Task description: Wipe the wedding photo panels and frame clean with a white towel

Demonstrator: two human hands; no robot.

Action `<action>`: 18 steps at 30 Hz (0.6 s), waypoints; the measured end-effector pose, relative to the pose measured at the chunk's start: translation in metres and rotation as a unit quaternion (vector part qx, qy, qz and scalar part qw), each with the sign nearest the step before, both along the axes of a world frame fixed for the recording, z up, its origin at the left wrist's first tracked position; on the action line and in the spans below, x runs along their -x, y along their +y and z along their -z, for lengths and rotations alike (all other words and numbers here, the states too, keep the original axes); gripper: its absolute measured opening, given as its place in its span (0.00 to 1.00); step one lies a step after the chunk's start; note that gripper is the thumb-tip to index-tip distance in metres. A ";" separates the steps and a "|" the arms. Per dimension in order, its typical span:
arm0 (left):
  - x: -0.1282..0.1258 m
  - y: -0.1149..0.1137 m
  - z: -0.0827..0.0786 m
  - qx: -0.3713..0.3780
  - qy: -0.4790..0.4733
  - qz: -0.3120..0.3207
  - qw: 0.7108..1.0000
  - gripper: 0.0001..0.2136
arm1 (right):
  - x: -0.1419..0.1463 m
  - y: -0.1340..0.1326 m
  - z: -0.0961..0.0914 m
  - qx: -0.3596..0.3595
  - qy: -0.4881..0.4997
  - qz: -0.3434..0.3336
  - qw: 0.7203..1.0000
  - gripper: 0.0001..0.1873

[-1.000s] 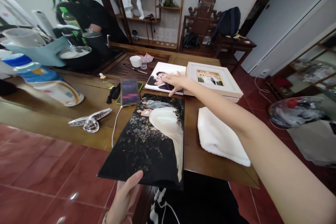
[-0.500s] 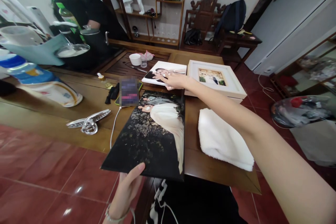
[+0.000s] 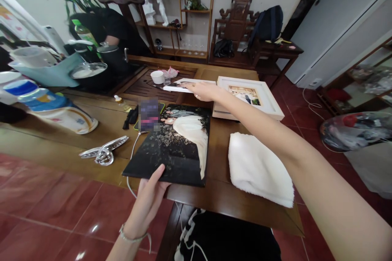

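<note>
My left hand (image 3: 150,195) is closed on the near edge of a dark photo panel (image 3: 171,155) printed with a couple in wedding clothes, thumb on top and fingers beneath. The panel's far end reaches over the wooden table beside a phone (image 3: 150,116). Stretched forward, my right hand (image 3: 204,91) grips a white-edged photo panel (image 3: 176,87), which is tilted so that its picture shows only as a thin strip; the fingertips are partly hidden. Right of that hand lies a thick white picture frame (image 3: 271,96) around a small photo. A folded white towel (image 3: 259,171) lies under my right forearm.
A silver claw clip (image 3: 105,151) and a blue-and-white bottle (image 3: 55,108) lie on the left. A white cup (image 3: 157,76) stands on the slatted tray. Charging cable (image 3: 134,147) runs past the dark panel. Across the table is a person in black (image 3: 122,28).
In my right hand, the white-edged panel has tipped, so less of its picture shows. My left hand has shifted the dark panel's near edge forward, away from me.
</note>
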State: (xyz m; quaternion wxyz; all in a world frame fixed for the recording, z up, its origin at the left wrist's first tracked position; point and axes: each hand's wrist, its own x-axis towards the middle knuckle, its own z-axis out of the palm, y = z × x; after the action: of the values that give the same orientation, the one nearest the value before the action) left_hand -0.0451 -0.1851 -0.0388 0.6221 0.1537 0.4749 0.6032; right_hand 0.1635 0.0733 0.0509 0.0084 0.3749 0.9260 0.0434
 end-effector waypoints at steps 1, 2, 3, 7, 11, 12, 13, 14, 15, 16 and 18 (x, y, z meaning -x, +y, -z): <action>-0.002 0.005 -0.004 -0.011 -0.003 0.006 1.000 0.19 | 0.001 -0.001 -0.001 -0.005 -0.002 0.015 1.000 0.37; -0.003 0.011 -0.007 -0.022 -0.007 0.016 1.000 0.19 | 0.002 -0.002 -0.003 -0.012 -0.006 0.029 1.000 0.37; -0.004 0.017 -0.009 -0.030 -0.010 0.028 0.999 0.19 | 0.003 -0.003 -0.004 -0.021 -0.010 0.042 0.999 0.35; -0.006 0.038 -0.015 -0.059 -0.006 0.071 0.996 0.19 | 0.007 -0.005 -0.005 -0.069 -0.035 0.066 0.995 0.30; -0.014 0.054 -0.013 -0.078 0.020 0.079 0.994 0.15 | 0.008 -0.009 -0.010 -0.109 -0.065 0.068 0.990 0.27; -0.017 0.056 -0.012 -0.081 0.028 0.074 0.994 0.14 | 0.008 -0.010 -0.013 -0.113 -0.068 0.069 0.989 0.26; -0.020 0.059 -0.011 -0.087 0.030 0.072 0.993 0.13 | 0.007 -0.010 -0.015 -0.116 -0.070 0.070 0.988 0.25; -0.023 0.061 -0.010 -0.096 0.028 0.071 0.992 0.13 | 0.007 -0.011 -0.017 -0.118 -0.071 0.071 0.988 0.24; -0.026 0.064 -0.009 -0.104 0.024 0.071 0.992 0.14 | 0.006 -0.011 -0.019 -0.122 -0.072 0.072 0.987 0.23; -0.029 0.067 -0.007 -0.107 0.019 0.069 0.992 0.15 | 0.006 -0.011 -0.020 -0.127 -0.071 0.074 0.987 0.22; -0.034 0.075 -0.004 -0.099 0.010 0.060 0.993 0.17 | 0.006 -0.013 -0.019 -0.140 -0.065 0.080 0.985 0.21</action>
State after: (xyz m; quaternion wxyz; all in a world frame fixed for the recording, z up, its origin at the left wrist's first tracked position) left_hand -0.0108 -0.1100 -0.0351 0.6341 0.2491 0.4091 0.6071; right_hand 0.1577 0.0607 0.0703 0.0198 0.4414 0.8755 0.1958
